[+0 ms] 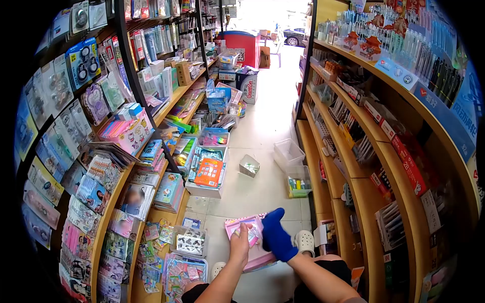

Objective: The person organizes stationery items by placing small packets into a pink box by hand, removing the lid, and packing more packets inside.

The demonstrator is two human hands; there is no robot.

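My left hand (240,244) is closed around a small pink-and-clear packet (251,237), with the thumb on top. Below and behind it sits a pink box (257,261) on the floor between my feet. Over my right hand (279,237) is a plain blue covering that looks like a glove. This hand is raised at the box's right side, close to the packet. The covering hides its separate fingers, so I cannot tell their grip.
Shelves of stationery (108,197) line the left and pen racks (374,166) the right. On the floor are a small bin (249,165), clear tubs (298,180), a white box of packets (206,191) and trays of small packets (185,267). My light clogs (304,241) flank the pink box.
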